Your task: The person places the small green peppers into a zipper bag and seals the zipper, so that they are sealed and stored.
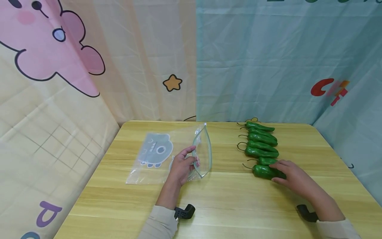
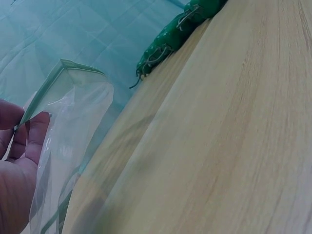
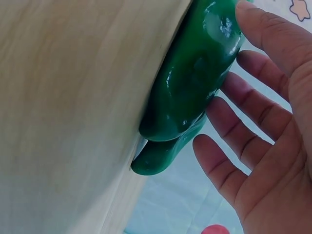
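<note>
In the head view, the work is looking barely begun: the clear bag (image 1: 168, 157) is showing no pepper inside, and the whole row of green peppers (image 1: 261, 152) is lying outside it. The bag is lying toward the far left corner of the surface (image 1: 226, 199), its mouth gaping toward the right edge; the row is running from the far edge toward the near one, right of the middle. The left grip (image 1: 181, 164) is pinching the bag's rim, while the right grip (image 1: 293, 176) is resting over the nearest pepper (image 1: 262, 171). A strip of wood is separating bag from row, leaving room for crossing; the curtain (image 1: 253, 83) is hanging close behind the far edge.

In the left wrist view, thumb and fingers are holding the green-edged rim, and the mouth is standing ajar.

In the right wrist view, the fingers are spreading loosely, not closing round anything; the thumb is apparently touching the pepper, but whether every fingertip is touching, I cannot tell. A second pepper is lying just beside it.
</note>
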`<state>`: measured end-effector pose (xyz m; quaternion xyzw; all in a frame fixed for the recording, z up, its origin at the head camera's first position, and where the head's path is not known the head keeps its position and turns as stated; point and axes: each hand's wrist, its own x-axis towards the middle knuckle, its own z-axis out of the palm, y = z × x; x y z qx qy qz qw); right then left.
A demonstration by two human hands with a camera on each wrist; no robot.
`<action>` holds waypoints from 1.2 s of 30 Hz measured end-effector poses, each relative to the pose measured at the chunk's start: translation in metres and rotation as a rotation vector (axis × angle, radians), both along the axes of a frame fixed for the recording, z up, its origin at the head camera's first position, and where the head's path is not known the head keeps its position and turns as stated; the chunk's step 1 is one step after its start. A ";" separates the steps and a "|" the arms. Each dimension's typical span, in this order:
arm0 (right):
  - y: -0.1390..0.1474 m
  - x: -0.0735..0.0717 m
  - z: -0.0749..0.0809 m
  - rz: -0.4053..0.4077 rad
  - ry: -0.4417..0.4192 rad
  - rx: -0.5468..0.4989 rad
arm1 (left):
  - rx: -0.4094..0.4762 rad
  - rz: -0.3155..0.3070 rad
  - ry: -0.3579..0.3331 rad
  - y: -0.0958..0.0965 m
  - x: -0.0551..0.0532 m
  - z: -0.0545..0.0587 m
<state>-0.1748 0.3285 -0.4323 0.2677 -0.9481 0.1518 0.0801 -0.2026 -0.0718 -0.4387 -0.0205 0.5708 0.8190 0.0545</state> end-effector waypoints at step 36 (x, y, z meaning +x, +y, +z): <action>-0.012 0.001 0.002 0.030 -0.041 0.025 | 0.004 0.004 -0.007 -0.001 0.001 -0.001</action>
